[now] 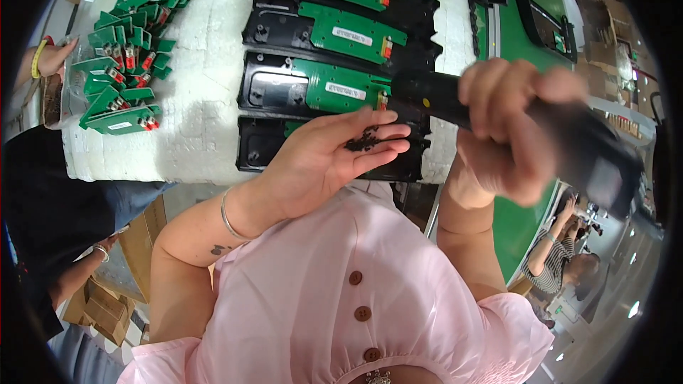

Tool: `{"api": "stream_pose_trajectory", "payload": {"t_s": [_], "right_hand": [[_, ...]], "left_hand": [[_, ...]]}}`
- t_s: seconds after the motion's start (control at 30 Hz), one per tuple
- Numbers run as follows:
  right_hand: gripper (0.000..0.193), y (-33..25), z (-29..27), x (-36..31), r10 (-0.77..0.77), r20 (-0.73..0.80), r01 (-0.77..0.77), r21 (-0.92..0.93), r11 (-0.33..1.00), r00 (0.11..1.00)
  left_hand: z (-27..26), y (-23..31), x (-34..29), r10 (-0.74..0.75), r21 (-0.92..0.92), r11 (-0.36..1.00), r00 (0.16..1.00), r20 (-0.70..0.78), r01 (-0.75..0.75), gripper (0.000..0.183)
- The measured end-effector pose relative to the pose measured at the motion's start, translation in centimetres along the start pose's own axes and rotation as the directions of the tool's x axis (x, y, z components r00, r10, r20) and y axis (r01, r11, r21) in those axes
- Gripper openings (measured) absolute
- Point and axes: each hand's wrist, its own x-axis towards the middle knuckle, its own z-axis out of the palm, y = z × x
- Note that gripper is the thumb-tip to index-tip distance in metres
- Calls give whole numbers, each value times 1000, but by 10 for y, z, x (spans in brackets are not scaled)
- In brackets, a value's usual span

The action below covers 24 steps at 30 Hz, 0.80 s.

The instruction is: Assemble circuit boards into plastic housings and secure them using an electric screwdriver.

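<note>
My left hand (306,163) is turned palm up, with a cluster of small black screws (363,140) resting on its cupped fingers. In my right hand (516,124) is a black power screwdriver (435,96), blurred at its far right part. The tool's nose points left, toward the red and yellow connector end of a green circuit board (324,94). That board lies in a long black plastic panel (274,89). Behind it, two more panels (281,21) hold similar boards. The nearest panel (256,146) is partly hidden by my left hand.
A white foam block (206,50) carries the panels. Loose green circuit boards (117,110) with red connectors are heaped at its left. Another person's hand (57,57) is beside that heap. To the right is a green tabletop (544,46) with another black panel (548,25).
</note>
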Motion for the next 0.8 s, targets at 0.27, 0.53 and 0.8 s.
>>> {"api": "stream_pose_trajectory", "payload": {"t_s": [0.27, 0.53, 0.8], "right_hand": [[28, 23, -18, 9, 83, -9, -82, 68, 994, 997], [28, 26, -15, 14, 135, 16, -136, 67, 988, 991], [22, 29, -7, 18, 222, 38, -220, -52, 974, 974]], "left_hand": [[-10, 6, -10, 53, 204, 978, 998, -20, -48, 27], [-12, 13, -12, 33, 210, 977, 999, -18, -28, 21], [-12, 9, -9, 65, 223, 974, 995, -70, -48, 19]]}}
